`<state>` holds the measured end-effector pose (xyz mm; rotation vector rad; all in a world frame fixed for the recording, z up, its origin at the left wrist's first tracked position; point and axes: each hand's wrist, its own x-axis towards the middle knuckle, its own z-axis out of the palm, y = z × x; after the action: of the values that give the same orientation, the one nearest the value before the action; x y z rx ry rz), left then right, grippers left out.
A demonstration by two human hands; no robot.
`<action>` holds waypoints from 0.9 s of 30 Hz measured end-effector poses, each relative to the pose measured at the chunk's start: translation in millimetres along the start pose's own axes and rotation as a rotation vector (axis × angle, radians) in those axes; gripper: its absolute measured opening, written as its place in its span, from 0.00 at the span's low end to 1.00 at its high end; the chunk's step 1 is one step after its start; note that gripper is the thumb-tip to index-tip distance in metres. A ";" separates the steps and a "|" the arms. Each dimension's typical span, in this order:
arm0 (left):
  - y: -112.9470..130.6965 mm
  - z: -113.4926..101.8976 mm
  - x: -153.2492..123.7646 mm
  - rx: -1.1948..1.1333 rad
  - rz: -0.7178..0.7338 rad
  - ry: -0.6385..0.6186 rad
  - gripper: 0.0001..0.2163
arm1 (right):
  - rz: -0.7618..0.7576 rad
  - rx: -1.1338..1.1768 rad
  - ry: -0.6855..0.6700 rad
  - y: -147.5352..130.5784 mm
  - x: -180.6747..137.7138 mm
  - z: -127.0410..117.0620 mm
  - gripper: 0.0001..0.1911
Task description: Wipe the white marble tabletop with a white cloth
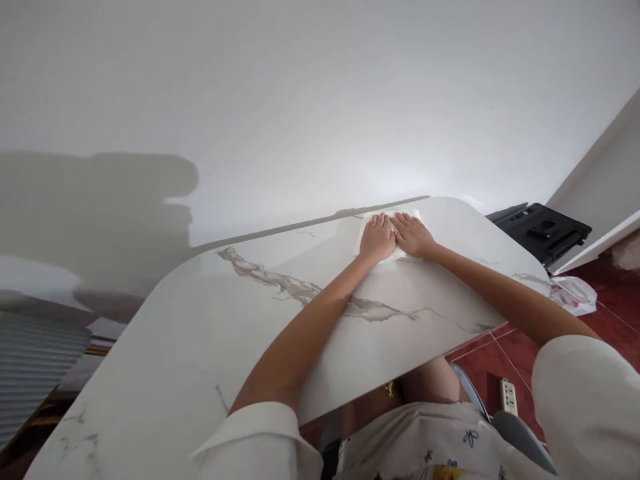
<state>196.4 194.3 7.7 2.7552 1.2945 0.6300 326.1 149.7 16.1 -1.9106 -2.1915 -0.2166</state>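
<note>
A white cloth or folded tissue (399,254) lies on the marble-patterned white table (260,333), close to the far edge by the wall. Both hands rest on top of it, side by side and nearly touching. My left hand (378,237) lies palm down on its left part, fingers pointing away from me and slightly bent. On the right part, my right hand (413,235) is flat, its fingers stretched out toward the upper left. Neither hand visibly grips the cloth, and their palms are hidden.
A pale wall (300,120) runs along the table's far side. Right of the table stand a black suitcase (543,232) and a plastic bag (574,295) on red tiles. A power strip (509,397) lies on the floor. Ridged grey material (40,367) is at left.
</note>
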 end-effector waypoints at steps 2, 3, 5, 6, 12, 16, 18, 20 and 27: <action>3.4 -3.8 -20.8 -0.002 0.013 0.000 0.24 | 0.005 0.001 -0.017 -14.7 -19.2 -6.2 0.28; 4.3 -6.0 -32.2 -0.002 0.019 0.005 0.24 | 0.000 0.003 -0.023 -22.9 -28.4 -8.8 0.28; 4.4 -11.1 -56.4 -0.001 0.033 0.024 0.24 | -0.020 0.006 -0.028 -40.8 -46.6 -13.2 0.29; 4.0 -14.2 -69.2 0.001 0.040 0.031 0.24 | -0.033 0.004 -0.027 -50.4 -55.7 -15.1 0.28; 9.8 -37.6 -150.6 0.050 0.013 0.022 0.25 | -0.117 0.025 0.022 -103.2 -113.5 -22.9 0.28; 31.2 -47.5 -194.4 0.073 -0.040 0.001 0.26 | -0.204 0.091 0.044 -112.8 -149.8 -27.9 0.28; 45.8 -48.1 -204.4 0.057 -0.063 -0.023 0.26 | -0.230 0.127 0.037 -106.6 -163.9 -31.5 0.28; 61.2 -45.9 -204.6 0.016 -0.065 -0.059 0.27 | -0.234 0.145 0.024 -93.6 -174.6 -35.4 0.28; 105.6 -28.7 -156.1 -0.194 -0.049 -0.137 0.29 | -0.209 0.120 -0.047 -19.6 -177.3 -41.3 0.30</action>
<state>173.8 5.1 1.0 2.5539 1.1992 0.5223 332.1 -33.2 9.8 -1.6406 -2.3777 -0.0722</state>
